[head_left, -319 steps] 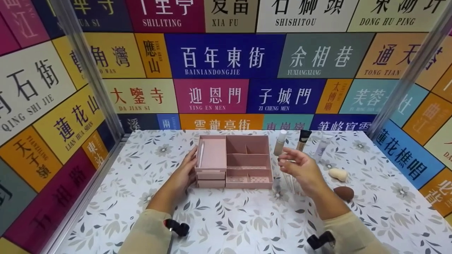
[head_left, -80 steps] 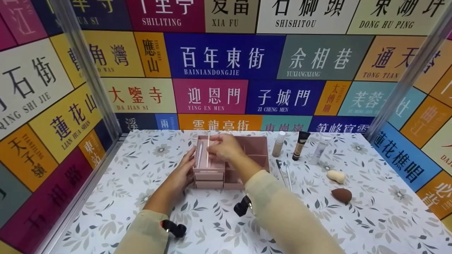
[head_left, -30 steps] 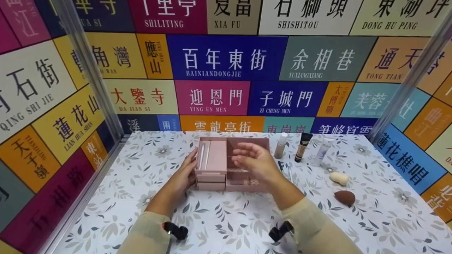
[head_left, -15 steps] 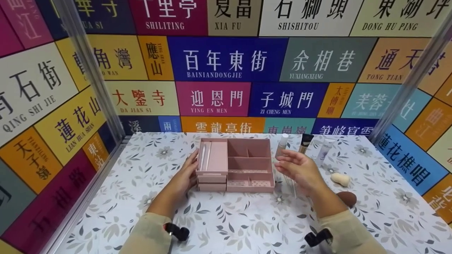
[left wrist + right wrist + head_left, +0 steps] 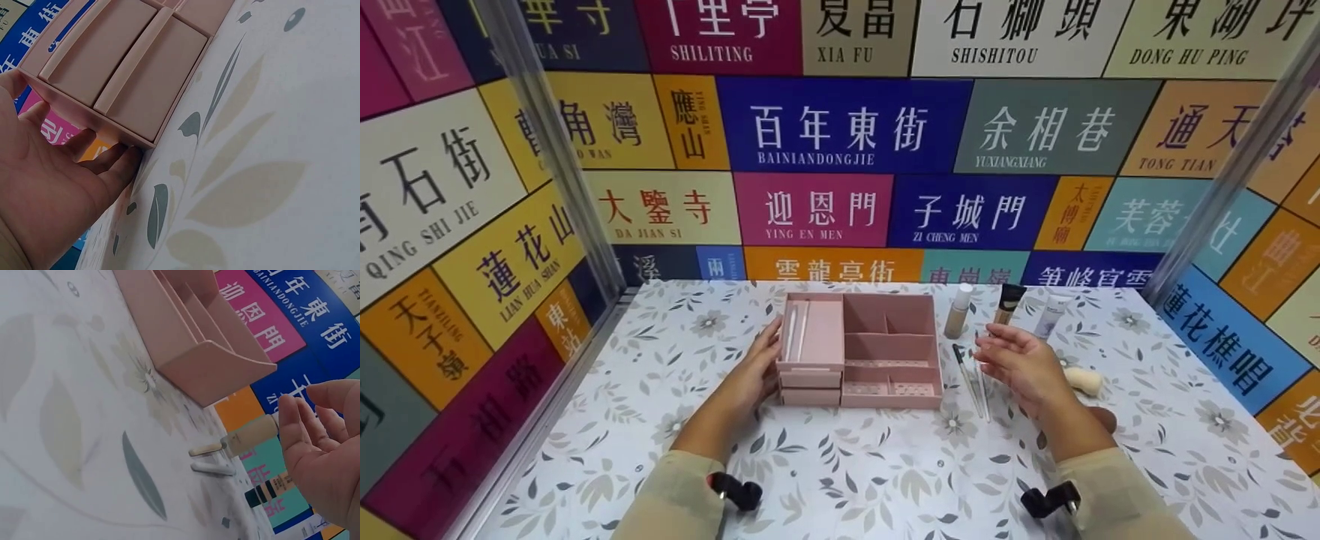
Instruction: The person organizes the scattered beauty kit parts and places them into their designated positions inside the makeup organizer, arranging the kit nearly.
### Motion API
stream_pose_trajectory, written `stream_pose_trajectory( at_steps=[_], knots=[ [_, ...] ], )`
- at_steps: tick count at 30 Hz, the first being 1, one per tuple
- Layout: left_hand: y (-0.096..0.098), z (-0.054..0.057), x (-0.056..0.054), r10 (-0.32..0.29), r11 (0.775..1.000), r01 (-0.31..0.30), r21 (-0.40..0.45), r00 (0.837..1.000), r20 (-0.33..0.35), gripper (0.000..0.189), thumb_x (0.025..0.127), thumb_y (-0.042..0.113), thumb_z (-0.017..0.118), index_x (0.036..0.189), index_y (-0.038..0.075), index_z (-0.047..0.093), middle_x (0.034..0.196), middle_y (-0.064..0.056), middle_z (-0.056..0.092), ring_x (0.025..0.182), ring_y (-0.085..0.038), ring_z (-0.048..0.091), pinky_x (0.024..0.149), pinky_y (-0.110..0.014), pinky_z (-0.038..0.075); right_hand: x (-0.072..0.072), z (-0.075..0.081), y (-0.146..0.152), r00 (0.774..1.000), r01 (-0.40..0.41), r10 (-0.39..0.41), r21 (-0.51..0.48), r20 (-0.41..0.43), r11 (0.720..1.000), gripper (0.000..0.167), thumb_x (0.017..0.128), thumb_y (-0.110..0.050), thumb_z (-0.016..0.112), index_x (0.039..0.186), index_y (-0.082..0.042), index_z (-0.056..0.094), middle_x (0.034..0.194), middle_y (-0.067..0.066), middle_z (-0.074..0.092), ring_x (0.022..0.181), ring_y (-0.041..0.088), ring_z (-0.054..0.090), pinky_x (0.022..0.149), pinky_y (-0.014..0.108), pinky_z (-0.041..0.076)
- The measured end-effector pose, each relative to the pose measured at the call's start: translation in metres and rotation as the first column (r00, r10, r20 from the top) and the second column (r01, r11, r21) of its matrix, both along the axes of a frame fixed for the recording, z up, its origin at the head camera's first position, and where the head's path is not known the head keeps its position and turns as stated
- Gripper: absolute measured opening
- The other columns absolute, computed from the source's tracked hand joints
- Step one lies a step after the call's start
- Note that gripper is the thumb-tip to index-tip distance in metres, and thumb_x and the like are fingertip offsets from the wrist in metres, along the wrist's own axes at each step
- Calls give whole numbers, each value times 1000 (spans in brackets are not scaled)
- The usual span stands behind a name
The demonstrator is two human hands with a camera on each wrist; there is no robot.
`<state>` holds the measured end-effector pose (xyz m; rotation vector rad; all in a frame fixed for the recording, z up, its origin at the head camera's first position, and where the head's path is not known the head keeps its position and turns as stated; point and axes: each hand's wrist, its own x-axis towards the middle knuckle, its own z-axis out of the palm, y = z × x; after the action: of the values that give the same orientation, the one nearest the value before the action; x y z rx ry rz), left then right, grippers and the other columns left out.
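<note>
2 thin sticks (image 5: 985, 397) by the pink box (image 5: 885, 349); R hand (image 5: 1024, 367) near them, L hand (image 5: 754, 371) on box.
The thin sticks lie on the bench (image 5: 885, 465) just right of the pink box. They look light, stiff & smooth, so prob. they roll or slip; best spot to pinch is mid-stick. R hand hangs near them, fingers loosely bent, pinching nothing that shows. L hand is spread along the box's left side, fingertips touching it. Box looks stiff & prob. light, so a bump could slide it; hold it by its flat sides. 2 pale sticks (image 5: 794, 330) lie in its top tray (image 5: 825, 334). Behind the box, the bench's far edge is close. Right of it, a bottle (image 5: 958, 313), a dark tube (image 5: 1006, 300) & a white tube (image 5: 1048, 321) make it tight; in front there's lots of room.
</note>
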<state>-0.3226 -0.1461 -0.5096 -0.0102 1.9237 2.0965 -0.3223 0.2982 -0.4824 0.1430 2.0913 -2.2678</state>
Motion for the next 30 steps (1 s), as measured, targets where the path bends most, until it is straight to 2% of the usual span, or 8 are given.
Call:
stream_pose_trajectory(
  at_steps=[7, 10, 13, 17, 19, 26, 30],
  knots=[
    [0, 2, 1, 4, 1000, -3, -9, 1000, 8, 53, 110, 52, 47, 159, 64, 30, 179, 12, 21, 160, -29, 40, 134, -56, 25, -9, -20, 6, 999, 21, -25, 116, 34, 993, 55, 104, -17, 72, 153, -6, 52, 105, -13, 76, 97, 11, 72, 84, 24, 63],
    [0, 2, 0, 11, 1000, -11, -9, 1000, 18, 52, 110, 51, 48, 157, 66, 32, 179, 12, 22, 160, -29, 40, 134, -55, 25, -13, -26, 10, 998, 16, -24, 122, 62, 992, 59, 102, -18, 75, 154, -5, 51, 106, -11, 75, 97, 11, 72, 81, 24, 62],
    [1, 2, 0, 16, 1000, -16, -15, 999, 30, 51, 109, 53, 49, 155, 69, 32, 179, 13, 23, 160, -28, 40, 134, -55, 25, -15, -33, 13, 997, 19, -28, 125, 74, 992, 61, 101, -12, 74, 155, -2, 49, 104, -9, 75, 89, 8, 70, 76, 23, 61],
    [1, 1, 1, 14, 1000, -13, -21, 1000, 28, 50, 109, 54, 48, 155, 69, 32, 179, 13, 23, 160, -27, 40, 134, -55, 26, -18, -40, 15, 997, 22, -35, 180, 67, 983, 60, 101, -8, 71, 155, 1, 47, 101, -9, 76, 81, 6, 69, 71, 22, 59],
    [0, 0, 1, 12, 1000, -12, -19, 1000, 21, 51, 110, 54, 48, 156, 68, 32, 179, 13, 23, 160, -27, 41, 134, -55, 26, -18, -42, 15, 997, 19, -35, 208, 73, 978, 61, 102, -10, 71, 156, 1, 47, 101, -10, 75, 81, 6, 69, 72, 23, 59],
    [-1, -4, -1, -15, 999, 17, 46, 999, -41, 59, 112, 46, 47, 167, 52, 24, 181, 3, 17, 162, -33, 36, 134, -56, 25, -17, -43, 15, 996, 6, -29, 258, 83, 966, 65, 100, -13, 74, 157, 2, 47, 106, -7, 76, 89, 9, 71, 78, 25, 62],
    [0, -4, -1, -10, 999, 12, 42, 999, -39, 59, 112, 46, 47, 166, 52, 26, 181, 4, 18, 162, -32, 36, 134, -55, 26, -16, -44, 15, 996, 3, -25, 251, 86, 968, 64, 99, -10, 75, 155, 3, 48, 109, -2, 77, 89, 8, 72, 78, 25, 63]
  ],
)
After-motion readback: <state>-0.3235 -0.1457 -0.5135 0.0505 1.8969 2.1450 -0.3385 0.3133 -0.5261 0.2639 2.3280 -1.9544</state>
